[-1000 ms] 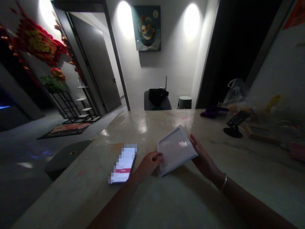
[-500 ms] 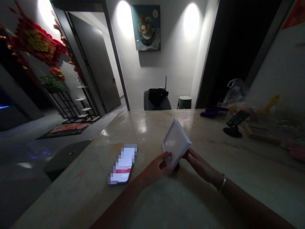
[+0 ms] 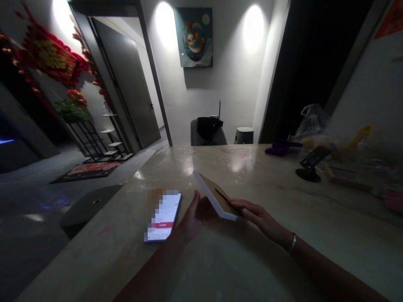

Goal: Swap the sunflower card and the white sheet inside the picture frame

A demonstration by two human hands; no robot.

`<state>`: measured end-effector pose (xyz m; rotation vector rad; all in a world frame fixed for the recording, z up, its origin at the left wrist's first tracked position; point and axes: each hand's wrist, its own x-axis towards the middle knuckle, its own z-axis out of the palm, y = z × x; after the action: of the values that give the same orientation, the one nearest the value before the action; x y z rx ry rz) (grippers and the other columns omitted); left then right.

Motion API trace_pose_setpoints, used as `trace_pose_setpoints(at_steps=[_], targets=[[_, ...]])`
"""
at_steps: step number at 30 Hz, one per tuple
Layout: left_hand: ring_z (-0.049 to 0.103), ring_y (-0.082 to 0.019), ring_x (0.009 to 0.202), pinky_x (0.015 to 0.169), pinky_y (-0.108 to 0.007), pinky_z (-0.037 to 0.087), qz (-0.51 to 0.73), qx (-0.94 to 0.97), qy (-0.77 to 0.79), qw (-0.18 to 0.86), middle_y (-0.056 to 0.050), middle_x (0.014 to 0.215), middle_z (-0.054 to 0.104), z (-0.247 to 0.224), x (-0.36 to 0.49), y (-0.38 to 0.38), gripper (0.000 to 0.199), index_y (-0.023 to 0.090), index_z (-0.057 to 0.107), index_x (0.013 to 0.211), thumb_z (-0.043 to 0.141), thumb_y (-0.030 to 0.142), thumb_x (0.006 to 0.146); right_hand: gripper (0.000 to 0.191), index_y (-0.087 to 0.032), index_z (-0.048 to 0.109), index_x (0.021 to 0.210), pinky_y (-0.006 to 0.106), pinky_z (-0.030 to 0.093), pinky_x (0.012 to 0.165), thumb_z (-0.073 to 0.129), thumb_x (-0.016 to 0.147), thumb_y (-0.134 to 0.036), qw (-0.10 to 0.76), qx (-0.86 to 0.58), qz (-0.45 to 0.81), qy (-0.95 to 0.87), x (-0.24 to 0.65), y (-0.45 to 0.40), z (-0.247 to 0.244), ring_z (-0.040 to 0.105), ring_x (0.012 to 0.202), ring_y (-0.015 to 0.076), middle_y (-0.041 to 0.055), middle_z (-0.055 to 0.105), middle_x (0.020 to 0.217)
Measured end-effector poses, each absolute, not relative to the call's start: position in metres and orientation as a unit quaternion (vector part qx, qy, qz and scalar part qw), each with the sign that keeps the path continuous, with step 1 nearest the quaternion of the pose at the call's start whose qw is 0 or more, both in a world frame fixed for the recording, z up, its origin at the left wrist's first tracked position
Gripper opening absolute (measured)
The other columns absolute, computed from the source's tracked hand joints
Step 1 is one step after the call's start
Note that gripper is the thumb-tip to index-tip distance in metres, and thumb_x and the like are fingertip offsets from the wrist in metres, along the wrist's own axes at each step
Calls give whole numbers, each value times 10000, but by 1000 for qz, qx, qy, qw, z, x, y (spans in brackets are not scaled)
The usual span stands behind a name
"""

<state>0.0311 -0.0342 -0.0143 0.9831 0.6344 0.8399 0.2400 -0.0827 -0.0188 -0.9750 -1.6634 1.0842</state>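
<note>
A picture frame [image 3: 210, 188] is tilted above the table, its white edge towards me and its brown back facing up. A thin dark strip, perhaps its stand, lies along the back. My right hand [image 3: 260, 216] grips the near right part of the frame, fingers on the back by the strip. At the left edge, my left hand [image 3: 192, 218] is open with the thumb raised and apart from the frame. Its other fingers reach under the frame and are partly hidden. A lit phone [image 3: 166, 216] lies left of my left hand, its screen partly blurred out.
The pale stone table [image 3: 214, 268] spreads beneath my hands. Towards the right stand a black phone stand [image 3: 310, 167], a wooden frame [image 3: 344, 178] and a clear plastic bag [image 3: 311, 121]. A purple item [image 3: 281, 147] lies near the far edge. Beyond it is a chair [image 3: 201, 134].
The frame has turned over from its white side to its brown back and tipped lower. My left thumb has come off it, while my right hand now grips the back.
</note>
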Motion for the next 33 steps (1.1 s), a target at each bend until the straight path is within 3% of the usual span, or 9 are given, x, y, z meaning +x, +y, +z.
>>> trace_pose_setpoints(at_steps=[7, 13, 18, 24, 28, 31, 33], targets=[[575, -258, 979, 835, -401, 438, 364, 310, 372, 796, -117, 1008, 644, -12, 25, -30, 476, 142, 493, 1141, 475, 450, 779, 349, -207, 600, 1024, 398, 343, 953, 427, 815, -426, 462, -482, 353, -655, 244, -72, -35, 512, 1050, 211, 73, 595, 1098], [581, -237, 973, 857, -363, 432, 410, 365, 433, 715, -110, 982, 656, -26, 25, -27, 344, 155, 538, 1056, 592, 255, 731, 313, -195, 587, 988, 381, 380, 922, 465, 777, -392, 452, -561, 261, -642, 247, -61, -55, 521, 1034, 212, 93, 575, 1094], [584, -254, 961, 864, -372, 420, 367, 411, 408, 728, -123, 942, 666, -27, 23, -29, 341, 130, 580, 983, 648, 257, 674, 388, -170, 543, 1045, 425, 327, 973, 516, 722, -383, 441, -598, 233, -627, 248, -58, -60, 452, 1133, 245, 131, 506, 1197], [587, -256, 946, 837, -380, 425, 311, 448, 398, 738, -117, 940, 667, -18, 23, -34, 318, 145, 611, 945, 611, 347, 700, 414, -194, 443, 1116, 392, 433, 881, 464, 749, -385, 502, -576, 350, -542, 255, -52, -60, 545, 1041, 225, 113, 585, 1109], [553, -252, 994, 837, -364, 418, 358, 477, 413, 689, -98, 912, 674, -19, 23, -31, 328, 164, 630, 911, 532, 428, 742, 418, -204, 438, 1118, 392, 455, 848, 492, 737, -367, 500, -576, 379, -524, 254, -54, -57, 567, 1008, 230, 110, 609, 1065], [540, -236, 1010, 852, -330, 402, 437, 478, 449, 616, -77, 938, 667, -23, 24, -25, 251, 173, 631, 886, 599, 338, 700, 431, -198, 447, 1110, 380, 458, 849, 504, 721, -376, 501, -545, 389, -548, 251, -55, -59, 575, 993, 219, 112, 579, 1113], [566, -227, 965, 819, -323, 421, 458, 442, 451, 626, -73, 931, 667, -25, 25, -20, 239, 170, 621, 891, 616, 266, 673, 424, -188, 467, 1097, 378, 442, 875, 501, 722, -385, 494, -542, 366, -573, 251, -56, -61, 556, 1019, 215, 119, 530, 1174]])
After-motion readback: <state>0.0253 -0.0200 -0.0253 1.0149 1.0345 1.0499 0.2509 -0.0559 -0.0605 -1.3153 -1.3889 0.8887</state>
